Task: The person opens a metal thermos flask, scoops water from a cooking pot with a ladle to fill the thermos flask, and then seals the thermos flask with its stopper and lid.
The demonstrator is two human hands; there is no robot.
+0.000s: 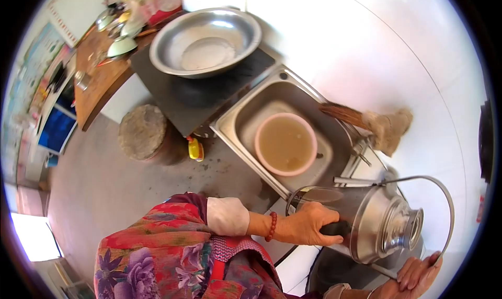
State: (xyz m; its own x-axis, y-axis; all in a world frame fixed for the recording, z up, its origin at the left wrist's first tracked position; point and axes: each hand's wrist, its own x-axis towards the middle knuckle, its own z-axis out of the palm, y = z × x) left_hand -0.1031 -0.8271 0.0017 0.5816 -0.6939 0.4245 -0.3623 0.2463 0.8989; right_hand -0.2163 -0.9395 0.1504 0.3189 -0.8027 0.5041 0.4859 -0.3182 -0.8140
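Observation:
A large metal thermos flask [374, 223] lies tilted on its side in the air, its round mouth pointing right. My left hand [312, 225], with a red bead bracelet on the wrist, is closed round the flask's black side handle. Near the flask's neck, at the lower right, my right hand [413, 278] is closed on the thin metal carrying handle [451, 215]. Left of the flask is a steel sink [246, 111], and in it sits a pink-rimmed basin [286, 144] of cloudy brownish water.
A wide metal bowl [206, 43] rests on a dark stovetop [188, 98]. A brush [384, 126] lies by the faucet. On the floor stand a round stool [142, 133] and a yellow bottle [195, 149]. The wooden counter [104, 64] holds bowls.

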